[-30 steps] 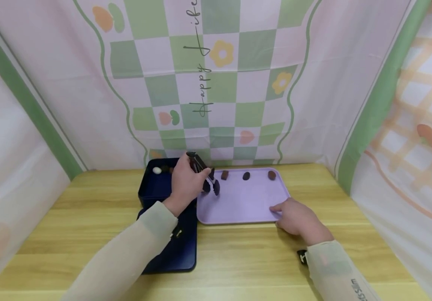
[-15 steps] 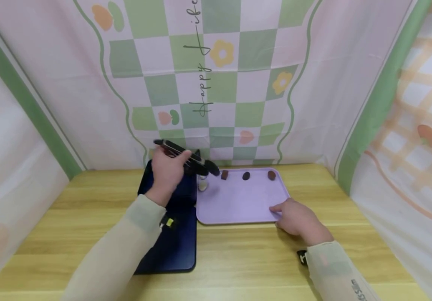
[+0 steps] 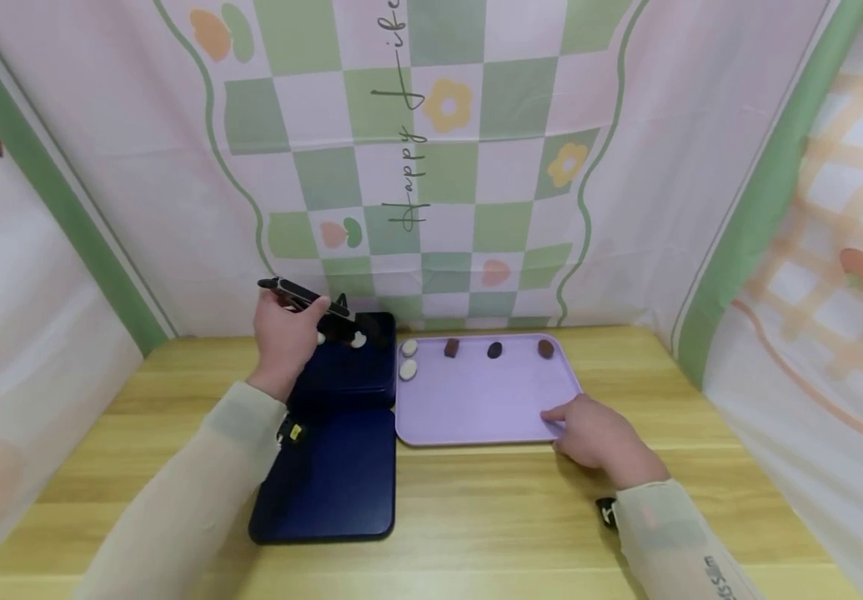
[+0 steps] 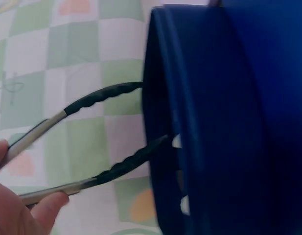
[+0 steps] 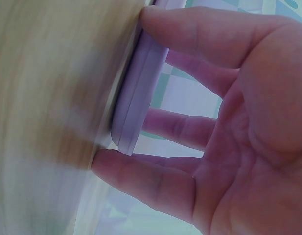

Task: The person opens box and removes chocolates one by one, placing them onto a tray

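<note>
My left hand (image 3: 285, 340) grips a pair of tongs (image 4: 116, 167) with black scalloped tips. Their arms are spread, one tip inside the dark blue box (image 3: 348, 385) near a white piece (image 4: 177, 141). Another white piece (image 4: 185, 205) lies farther along in the box, with something brown between them. My right hand (image 3: 602, 440) holds the near right corner of the lilac tray (image 3: 487, 408), thumb and fingers around its rim (image 5: 133, 93). Along the tray's far side lie two white ovals (image 3: 409, 347), a brown square piece (image 3: 451, 347), a dark oval (image 3: 494, 350) and a brown round piece (image 3: 545, 348).
A flat dark blue lid (image 3: 329, 492) lies in front of the box, beside the tray's left edge. All stand on a wooden table (image 3: 506, 517). A patterned cloth (image 3: 446, 208) hangs directly behind the box and tray.
My left hand has drawn the tongs leftward from the tray back over the box. A second white oval now shows on the tray's left side. My right hand has stayed at the tray corner.
</note>
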The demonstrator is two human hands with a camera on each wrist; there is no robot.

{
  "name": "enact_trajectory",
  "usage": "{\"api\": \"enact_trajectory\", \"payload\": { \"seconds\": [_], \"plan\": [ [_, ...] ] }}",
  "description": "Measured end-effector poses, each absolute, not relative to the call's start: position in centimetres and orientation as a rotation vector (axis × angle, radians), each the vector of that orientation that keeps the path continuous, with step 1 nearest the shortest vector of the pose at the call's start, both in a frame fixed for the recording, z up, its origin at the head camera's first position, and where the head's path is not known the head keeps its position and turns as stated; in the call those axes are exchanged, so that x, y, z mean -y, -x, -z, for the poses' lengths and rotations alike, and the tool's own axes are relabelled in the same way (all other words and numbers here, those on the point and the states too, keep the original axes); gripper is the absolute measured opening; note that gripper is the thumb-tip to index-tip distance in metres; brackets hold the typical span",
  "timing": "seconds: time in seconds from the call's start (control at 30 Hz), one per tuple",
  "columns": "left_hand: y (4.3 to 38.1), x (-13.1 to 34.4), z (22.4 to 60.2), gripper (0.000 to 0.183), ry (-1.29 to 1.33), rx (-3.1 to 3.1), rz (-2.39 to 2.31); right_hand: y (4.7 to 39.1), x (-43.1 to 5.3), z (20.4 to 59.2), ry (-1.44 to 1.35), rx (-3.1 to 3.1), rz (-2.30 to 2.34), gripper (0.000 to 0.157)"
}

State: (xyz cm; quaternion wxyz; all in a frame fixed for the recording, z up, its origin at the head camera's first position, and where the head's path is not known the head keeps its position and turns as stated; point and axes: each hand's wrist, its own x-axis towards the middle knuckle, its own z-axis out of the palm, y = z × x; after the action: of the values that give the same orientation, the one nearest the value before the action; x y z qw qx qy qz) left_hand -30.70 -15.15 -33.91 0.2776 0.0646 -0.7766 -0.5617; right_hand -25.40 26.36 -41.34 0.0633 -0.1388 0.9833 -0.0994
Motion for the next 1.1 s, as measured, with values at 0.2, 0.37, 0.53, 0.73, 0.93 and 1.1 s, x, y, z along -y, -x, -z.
{"api": "enact_trajectory", "payload": {
  "seconds": [0.2, 0.37, 0.53, 0.73, 0.93, 1.1],
  "plan": [
    [31.8, 14.6, 35.9, 0.047, -0.095, 2.054, 1.641, 25.4, -26.4, 41.2, 0.41, -2.963, 0.312, 0.046],
    [32.6, 14.2, 36.9, 0.044, -0.061, 2.077, 1.683, 25.4, -26.5, 41.3, 0.403, -2.964, 0.328, 0.046],
    [32.9, 13.8, 37.4, 0.044, -0.029, 2.104, 1.68, 25.4, -26.5, 41.3, 0.39, -2.966, 0.321, 0.045],
    [33.2, 13.6, 38.0, 0.039, -0.005, 2.089, 1.694, 25.3, -26.5, 41.2, 0.379, -2.96, 0.333, 0.045],
    [33.3, 13.2, 38.5, 0.036, 0.012, 2.081, 1.718, 25.3, -26.4, 41.4, 0.375, -2.954, 0.331, 0.044],
    [33.4, 13.2, 38.6, 0.037, 0.013, 2.104, 1.703, 25.4, -26.4, 41.3, 0.363, -2.948, 0.328, 0.044]
  ]
}}
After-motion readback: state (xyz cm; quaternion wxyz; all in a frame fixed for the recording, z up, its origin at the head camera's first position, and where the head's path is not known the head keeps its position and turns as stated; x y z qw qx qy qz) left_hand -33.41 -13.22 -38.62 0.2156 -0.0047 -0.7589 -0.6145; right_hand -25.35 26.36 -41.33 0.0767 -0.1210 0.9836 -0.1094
